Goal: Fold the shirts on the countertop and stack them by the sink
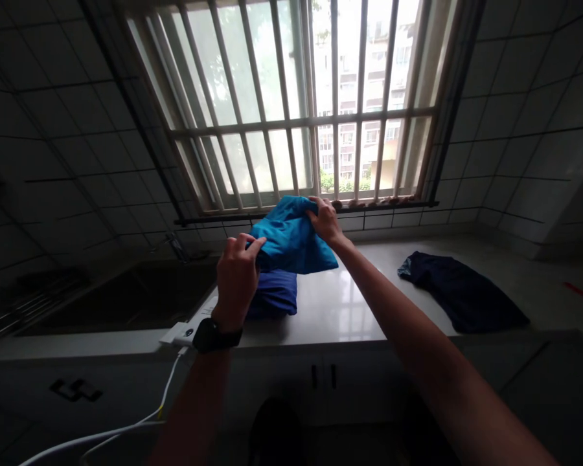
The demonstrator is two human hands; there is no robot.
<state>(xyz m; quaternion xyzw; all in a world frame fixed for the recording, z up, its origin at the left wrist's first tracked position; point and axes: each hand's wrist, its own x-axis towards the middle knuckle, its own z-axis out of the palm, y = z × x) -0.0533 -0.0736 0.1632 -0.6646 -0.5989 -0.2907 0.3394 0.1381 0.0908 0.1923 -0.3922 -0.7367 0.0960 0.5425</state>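
Note:
A bright blue cloth (291,236), perhaps a garment, hangs in the air above the counter, held between both hands. My left hand (238,275) pinches its lower left edge, with a dark watch on that wrist. At the cloth's upper right corner, my right hand (325,220) grips the fabric between thumb and fingers. Behind and below it, a folded dark blue cloth (276,294) lies on the counter, partly covered by my left hand and the bright cloth. The exact kind of either piece cannot be made out.
On the right of the white counter (344,310) lies a dark navy garment (461,291). A dark sink (126,298) with a faucet (175,246) is at left. Near its edge sits a white device (179,333) with a white cable (168,388). A barred window (291,123) stands behind.

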